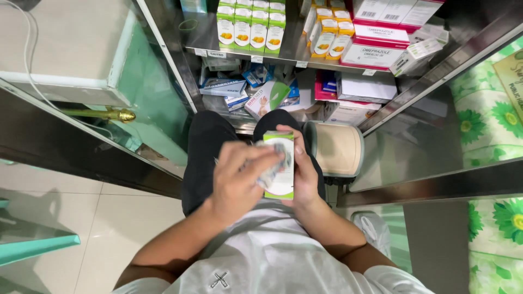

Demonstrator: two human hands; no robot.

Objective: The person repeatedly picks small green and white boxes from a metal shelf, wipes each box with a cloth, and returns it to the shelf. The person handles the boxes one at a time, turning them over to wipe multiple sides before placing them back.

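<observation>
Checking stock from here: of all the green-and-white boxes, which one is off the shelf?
The green-and-white cardboard box held in the right hand, with the left hand across its front; the rest stand in a shelf row.

1 head camera looks steeply down, close over the lap, facing shelves (283, 57) that seem near.

Upper shelf (283, 56): a metal ledge in front of me, carrying a row of green-and-white cartons (250, 27) standing upright side by side, a cluster of yellow-and-white cartons (329, 32) leaning just beside them, and flat white-and-pink boxes (376, 46) stacked at its right end.
Lower shelf (242, 121): below it, holding blue-and-white boxes (231, 87) lying in a loose heap, a white box with a green corner (267, 98) tilted at the front, and plain white boxes (365, 90) stacked to the right.
Floor (125, 228): pale glossy tiles under my knees.
</observation>
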